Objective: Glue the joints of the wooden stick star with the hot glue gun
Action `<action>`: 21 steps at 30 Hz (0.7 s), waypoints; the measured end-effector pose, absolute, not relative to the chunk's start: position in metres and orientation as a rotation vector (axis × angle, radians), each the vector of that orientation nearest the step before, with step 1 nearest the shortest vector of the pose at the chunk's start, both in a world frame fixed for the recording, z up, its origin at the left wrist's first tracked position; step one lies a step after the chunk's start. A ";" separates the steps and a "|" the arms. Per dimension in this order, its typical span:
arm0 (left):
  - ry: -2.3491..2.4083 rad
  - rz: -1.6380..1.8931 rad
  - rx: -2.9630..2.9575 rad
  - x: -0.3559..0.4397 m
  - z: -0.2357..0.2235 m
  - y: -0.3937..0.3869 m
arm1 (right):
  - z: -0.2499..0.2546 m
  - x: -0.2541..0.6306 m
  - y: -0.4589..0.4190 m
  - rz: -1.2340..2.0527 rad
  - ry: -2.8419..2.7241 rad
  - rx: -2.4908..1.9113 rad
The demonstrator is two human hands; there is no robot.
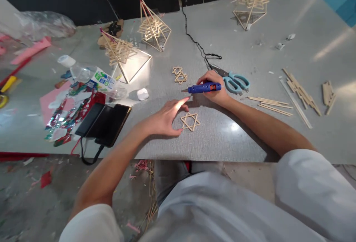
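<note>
A blue glue gun (204, 88) is gripped in my right hand (215, 88), its nozzle pointing left above the table. My left hand (167, 118) rests on the tabletop with thumb and fingers spread apart. Just right of that thumb lies a six-pointed star (190, 121) made of thin wooden sticks; whether the thumb touches it I cannot tell. Beyond the nozzle sit smaller wooden stick stars (180, 75). Scissors with light blue handles (236, 81) lie beside my right hand, blades partly behind the cord.
Stick pyramids (154, 30) stand along the back. At left are a plastic bottle (96, 78), a phone (114, 123) and shiny scraps (65, 112). A white cap (142, 94) sits nearer. Wooden sticks (302, 90) and a clear glue stick (296, 104) lie right. A black cord (191, 38) runs back.
</note>
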State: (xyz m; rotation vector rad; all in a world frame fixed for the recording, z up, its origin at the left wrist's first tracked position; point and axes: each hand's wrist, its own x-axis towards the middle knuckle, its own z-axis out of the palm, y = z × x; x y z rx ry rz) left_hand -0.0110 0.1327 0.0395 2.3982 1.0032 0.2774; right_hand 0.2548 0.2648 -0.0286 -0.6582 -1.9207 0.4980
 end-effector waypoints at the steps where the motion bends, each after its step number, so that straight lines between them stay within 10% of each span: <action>1: 1.006 0.288 2.390 -0.011 0.038 0.132 | -0.029 0.255 0.265 0.500 -1.920 -0.661; 21: 1.502 0.340 2.214 -0.069 0.034 0.133 | -0.022 0.255 0.248 0.225 -2.259 -0.511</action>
